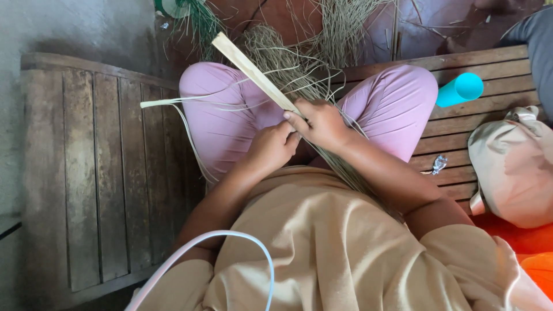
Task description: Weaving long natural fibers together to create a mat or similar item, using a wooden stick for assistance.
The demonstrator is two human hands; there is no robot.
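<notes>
On the wooden bench (pixel 109 173) there is free plank space at the left side up to its raised edge, while the right side is occupied by a turquoise cup (pixel 459 89) and a beige cloth bag (pixel 510 167). The pale flat strip (pixel 253 72) (a long one, slanting up and away over the lap) is held at its near end by the right hand (pixel 319 122), closed around it. The left hand (pixel 272 147) is just beside and below, fingers curled onto the thin fibres (pixel 288 63).

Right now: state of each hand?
Left hand: closed, pinching thin fibre strands.
Right hand: closed on the flat pale leaf strip.
</notes>
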